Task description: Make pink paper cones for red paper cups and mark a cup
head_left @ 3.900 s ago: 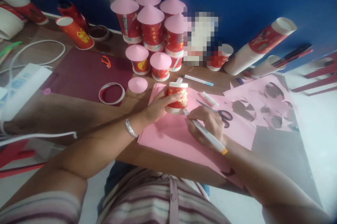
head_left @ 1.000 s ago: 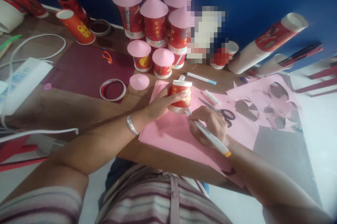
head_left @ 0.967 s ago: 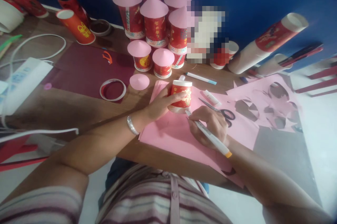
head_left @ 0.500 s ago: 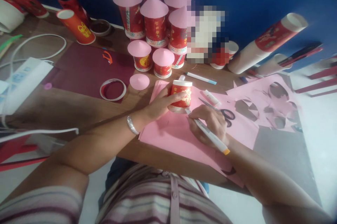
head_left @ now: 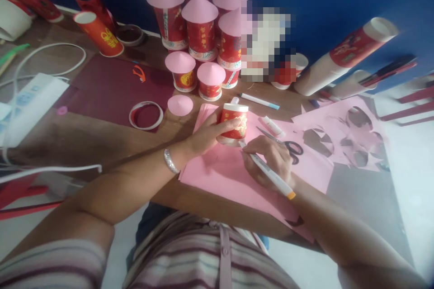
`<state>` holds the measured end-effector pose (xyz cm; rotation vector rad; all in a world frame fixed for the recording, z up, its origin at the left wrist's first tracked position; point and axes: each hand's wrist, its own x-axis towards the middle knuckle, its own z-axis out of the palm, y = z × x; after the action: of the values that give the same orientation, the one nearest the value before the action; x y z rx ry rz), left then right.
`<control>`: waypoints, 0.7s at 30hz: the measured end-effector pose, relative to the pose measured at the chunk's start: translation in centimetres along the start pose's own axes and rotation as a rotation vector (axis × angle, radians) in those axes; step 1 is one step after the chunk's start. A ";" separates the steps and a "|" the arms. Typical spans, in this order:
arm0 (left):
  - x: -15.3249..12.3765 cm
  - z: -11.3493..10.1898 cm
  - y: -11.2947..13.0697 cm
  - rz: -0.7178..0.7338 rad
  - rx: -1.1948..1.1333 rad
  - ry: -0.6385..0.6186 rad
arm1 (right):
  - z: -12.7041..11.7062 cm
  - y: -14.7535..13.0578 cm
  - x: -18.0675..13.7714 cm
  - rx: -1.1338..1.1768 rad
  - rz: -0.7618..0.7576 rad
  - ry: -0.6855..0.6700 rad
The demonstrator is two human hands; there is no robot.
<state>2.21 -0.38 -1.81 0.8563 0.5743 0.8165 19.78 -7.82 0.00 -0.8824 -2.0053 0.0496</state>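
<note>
One top (head_left: 179, 257), striped crosswise in cream, dusty pink and maroon, stripes of uneven width; plain pink front placket (head_left: 225, 266) with one round button (head_left: 225, 251) visible. One short left sleeve (head_left: 68, 264), loose, striped to match, hem above the elbow. One silver-coloured bracelet (head_left: 171, 162), broad, bright-surfaced, on the left wrist. One blue lower garment (head_left: 144, 221), mostly hidden.
</note>
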 end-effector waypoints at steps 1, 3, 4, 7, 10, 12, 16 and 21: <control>0.0 0.0 0.0 0.002 -0.004 -0.002 | 0.0 0.0 0.0 -0.003 0.001 -0.002; 0.0 0.0 0.0 0.005 -0.008 -0.009 | 0.0 0.0 0.0 -0.011 0.006 -0.007; 0.0 0.0 0.0 0.006 -0.009 -0.012 | 0.0 0.0 0.0 -0.015 0.009 -0.009; 0.0 0.0 0.0 0.008 -0.004 -0.017 | 0.0 -0.1 0.0 -0.018 0.009 -0.009; 0.0 0.0 -0.1 0.003 0.003 -0.014 | 0.0 -0.1 0.0 -0.009 0.005 -0.017; 0.0 -0.1 -0.1 -0.003 0.011 -0.011 | 0.0 -0.1 0.0 -0.001 0.006 -0.024; 0.0 -0.2 -0.1 -0.004 0.029 -0.010 | -0.1 0.0 -0.1 0.016 0.013 -0.030; 0.1 -0.3 -0.2 0.002 0.040 -0.036 | -0.1 0.1 0.0 0.026 0.008 -0.034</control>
<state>2.09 -0.28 -2.19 0.9067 0.5602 0.7920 19.89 -7.82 -0.01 -0.8787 -2.0284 0.0953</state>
